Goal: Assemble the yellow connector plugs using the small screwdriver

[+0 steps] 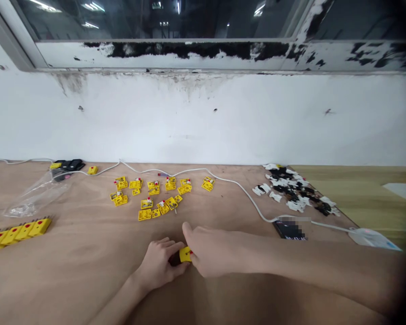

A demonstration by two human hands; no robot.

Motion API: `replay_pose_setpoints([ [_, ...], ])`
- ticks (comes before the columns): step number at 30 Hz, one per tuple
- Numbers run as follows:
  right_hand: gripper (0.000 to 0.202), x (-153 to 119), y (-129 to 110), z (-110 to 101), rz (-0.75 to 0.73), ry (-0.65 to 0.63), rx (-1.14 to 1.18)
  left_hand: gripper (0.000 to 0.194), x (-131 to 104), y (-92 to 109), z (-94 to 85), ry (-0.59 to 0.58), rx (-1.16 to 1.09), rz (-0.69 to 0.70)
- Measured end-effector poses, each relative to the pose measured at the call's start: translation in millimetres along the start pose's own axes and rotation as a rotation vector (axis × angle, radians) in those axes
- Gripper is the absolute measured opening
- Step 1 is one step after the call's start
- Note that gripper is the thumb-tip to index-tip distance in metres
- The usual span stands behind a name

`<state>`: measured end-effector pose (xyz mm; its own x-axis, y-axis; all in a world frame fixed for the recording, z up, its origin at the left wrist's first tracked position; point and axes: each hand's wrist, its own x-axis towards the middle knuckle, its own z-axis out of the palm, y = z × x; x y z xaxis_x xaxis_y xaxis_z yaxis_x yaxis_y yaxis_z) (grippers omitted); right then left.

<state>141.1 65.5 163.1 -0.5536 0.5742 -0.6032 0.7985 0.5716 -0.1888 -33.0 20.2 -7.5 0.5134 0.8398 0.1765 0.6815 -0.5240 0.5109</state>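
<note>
Head view: left hand (160, 263) and right hand (208, 255) meet low on the wooden table (88, 262), both pinching one small yellow connector (185, 254), near loose yellow parts (154, 194).

head-worn view, looking forward and down, close over wooden table (88, 271)

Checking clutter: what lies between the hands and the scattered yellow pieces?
Head view: bare wooden table between the hands and the scattered yellow pieces.

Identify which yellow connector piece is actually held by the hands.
The yellow piece pinched between the left hand and right hand; all the other yellow pieces lie loose on the table.
</note>
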Motion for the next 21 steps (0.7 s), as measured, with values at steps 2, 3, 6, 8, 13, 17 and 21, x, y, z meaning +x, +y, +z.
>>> replay_pose_setpoints([
  [2,0.051,-5,-2,1,-0.03,0.025,0.045,0.009,0,-1,0.9,0.005,-0.008,-0.009],
  [3,0.041,-4,-2,3,-0.065,0.048,0.069,0.009,0,-2,1.6,0.009,-0.016,-0.016],
  [6,0.02,3,3,15,-0.195,0.183,0.188,0.012,0,-5,4.2,0.027,-0.053,-0.022],
  [8,0.019,10,8,28,-0.256,0.287,0.234,0.014,-1,-7,6.0,0.047,-0.056,-0.019],
  [13,0.014,24,18,64,-0.293,0.57,0.402,0.015,-2,-6,5.9,0.069,-0.047,0.001],
  [17,0.031,24,22,81,-0.373,0.664,0.403,0.013,-2,-2,4.7,0.098,-0.078,0.01],
  [21,0.043,28,28,91,-0.39,0.723,0.506,0.013,1,-15,16.8,0.134,-0.076,0.06],
])
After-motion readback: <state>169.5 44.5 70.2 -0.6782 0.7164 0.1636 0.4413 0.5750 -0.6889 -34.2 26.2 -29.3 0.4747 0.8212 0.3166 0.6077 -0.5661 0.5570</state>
